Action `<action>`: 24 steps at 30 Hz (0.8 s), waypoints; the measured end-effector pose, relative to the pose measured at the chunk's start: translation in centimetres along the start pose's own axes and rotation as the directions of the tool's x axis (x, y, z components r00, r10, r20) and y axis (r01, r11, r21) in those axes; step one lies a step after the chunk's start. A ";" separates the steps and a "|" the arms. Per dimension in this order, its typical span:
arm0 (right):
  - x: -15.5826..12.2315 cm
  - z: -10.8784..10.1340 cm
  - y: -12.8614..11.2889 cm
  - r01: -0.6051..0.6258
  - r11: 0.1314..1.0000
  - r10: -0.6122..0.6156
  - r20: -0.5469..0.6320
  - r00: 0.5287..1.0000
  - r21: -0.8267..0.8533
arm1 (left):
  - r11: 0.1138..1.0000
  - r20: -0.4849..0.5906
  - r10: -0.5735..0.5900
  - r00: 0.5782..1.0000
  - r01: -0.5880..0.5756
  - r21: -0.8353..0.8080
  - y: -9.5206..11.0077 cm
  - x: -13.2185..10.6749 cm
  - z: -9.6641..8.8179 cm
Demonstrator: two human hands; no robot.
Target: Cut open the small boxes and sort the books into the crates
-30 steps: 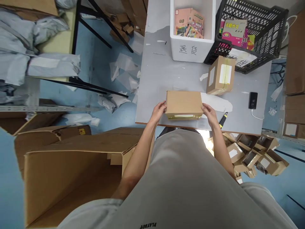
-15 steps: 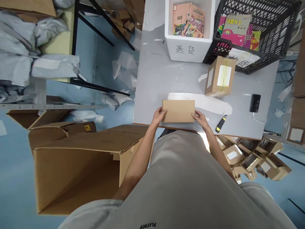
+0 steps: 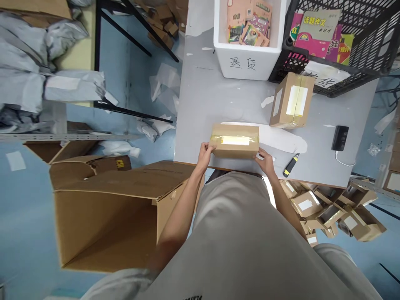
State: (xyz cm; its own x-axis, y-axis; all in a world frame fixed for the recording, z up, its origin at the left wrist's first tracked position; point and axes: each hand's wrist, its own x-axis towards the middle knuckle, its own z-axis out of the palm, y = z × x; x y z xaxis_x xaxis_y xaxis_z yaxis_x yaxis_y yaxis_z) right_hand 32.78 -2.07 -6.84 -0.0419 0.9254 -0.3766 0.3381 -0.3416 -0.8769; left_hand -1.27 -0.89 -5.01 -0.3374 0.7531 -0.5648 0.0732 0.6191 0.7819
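Box has rolled in both hands since half a sec ago: its taped, labelled face now shows where a plain one did, & the view has shifted slightly. That cardboard box [image 3: 233, 147] sits over the near edge of the grey worktop [image 3: 203, 100], label [image 3: 235, 140] up. Can't tell if it rests on the worktop or is lifted.

Left hand [image 3: 204, 156] grips the 9 o'clock end, fingers nr the front corner; right hand [image 3: 265, 161] pinches the other end's front corner, approx. 4 o'clock.

Dirs from the held box: white paper strip [image 3: 283, 140] at 3, partly hidden behind the box. Knife [image 3: 291, 165] at 4, slanted, nr the right hand but not touching it. Black device [image 3: 340, 138] w/ a white cable [image 3: 345, 161], farther out at 3. Second box [image 3: 293, 101], also taped & labelled, at 2, just beside the black crate [image 3: 359, 78] w/ books [image 3: 317, 33] in it. White tub [image 3: 246, 64] w/ booklets [image 3: 250, 25] at 12.

Off the worktop: big open carton [image 3: 125, 181] at 8, pile of small boxes [image 3: 329, 210] at 4, grey parcels [image 3: 23, 50] at 10.
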 end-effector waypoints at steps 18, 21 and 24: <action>12.0 -14.9 -3.2 -0.071 0.998 0.056 -0.610 0.791 -0.001 | 0.881 0.434 0.317 0.843 -0.432 0.196 13.6 2.9 22.1; 13.4 -15.0 -4.3 -0.110 0.991 0.049 -0.560 0.827 -0.075 | 0.848 0.525 0.243 0.816 -0.441 0.293 16.1 2.5 27.1; 13.4 -13.0 -4.6 -0.193 0.970 0.087 -0.531 0.843 -0.148 | 0.781 0.412 0.326 0.851 -0.488 0.390 17.0 2.8 27.3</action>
State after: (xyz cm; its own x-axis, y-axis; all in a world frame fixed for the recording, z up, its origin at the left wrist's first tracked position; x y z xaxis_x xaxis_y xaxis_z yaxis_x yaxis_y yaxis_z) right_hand 42.88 14.02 -3.98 0.4935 0.8374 -0.2349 0.4755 -0.4859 -0.7333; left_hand 24.63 17.76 -0.50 0.1236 0.9342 -0.3346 0.5877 0.2028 0.7833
